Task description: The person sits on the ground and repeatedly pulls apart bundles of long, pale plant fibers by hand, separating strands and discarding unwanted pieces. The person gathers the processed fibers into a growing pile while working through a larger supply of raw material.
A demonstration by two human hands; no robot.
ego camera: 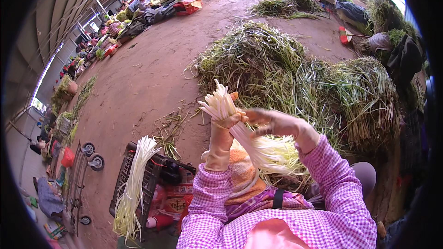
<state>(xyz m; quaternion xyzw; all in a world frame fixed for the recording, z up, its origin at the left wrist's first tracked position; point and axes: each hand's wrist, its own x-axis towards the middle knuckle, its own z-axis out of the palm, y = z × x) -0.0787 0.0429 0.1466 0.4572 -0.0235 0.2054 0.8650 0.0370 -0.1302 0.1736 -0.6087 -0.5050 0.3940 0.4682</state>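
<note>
My left hand [226, 126], seemingly in a thin glove, grips a bundle of pale blanched chives [221, 105] around its stalks. The white cut ends point up and away from me, while the yellowish leaf ends [280, 159] hang down to the right over my lap. Just right of the bundle is my right hand [282, 124], blurred, fingers apart; whether its fingertips touch the stalks I cannot tell. An orange and white striped towel [242, 176] lies beneath my left forearm. Another chive bundle [135, 183] rests across the rim of a black plastic crate [119, 183] at my left.
Big heaps of green leafy stalks [249, 58] rise ahead, and another heap [363, 93] stands to the right. Red printed packaging [176, 200] sits beside the crate. A wheeled hand truck [78, 183] lies at far left. People and produce piles [114, 29] line the shed's left side.
</note>
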